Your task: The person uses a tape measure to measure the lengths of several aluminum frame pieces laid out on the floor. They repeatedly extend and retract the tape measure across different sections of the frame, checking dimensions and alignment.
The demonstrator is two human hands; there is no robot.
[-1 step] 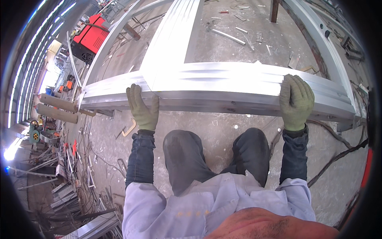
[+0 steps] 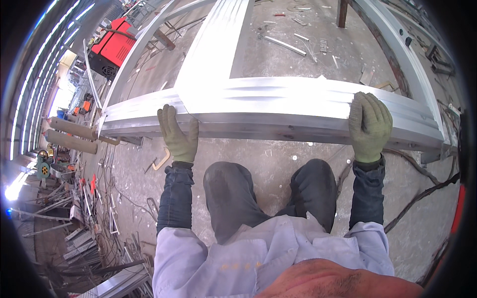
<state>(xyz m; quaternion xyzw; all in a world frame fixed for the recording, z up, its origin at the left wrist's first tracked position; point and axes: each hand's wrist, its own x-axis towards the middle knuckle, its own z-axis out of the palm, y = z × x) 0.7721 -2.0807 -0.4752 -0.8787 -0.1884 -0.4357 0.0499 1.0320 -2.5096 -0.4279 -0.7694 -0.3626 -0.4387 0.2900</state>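
A large metal frame (image 2: 278, 97) with a bright, ridged top stands across in front of me. My left hand (image 2: 178, 136), in a green work glove, rests against its near side left of the middle, with straight fingers and the thumb apart. Just above that hand, a wide ridged beam (image 2: 211, 44) meets the near rail at a seam. Farther right, my right hand (image 2: 370, 126), gloved too, hooks over the rail's near edge with its fingers close together on top. The undersides of both hands are hidden.
At the far left stands a red machine (image 2: 115, 45). A C-shaped clamp (image 2: 161, 159) lies on the floor near my left wrist. Metal offcuts (image 2: 82, 243) pile up at lower left. Dark cables (image 2: 417, 198) cross the floor at right. Loose strips (image 2: 285, 45) lie inside the frame.
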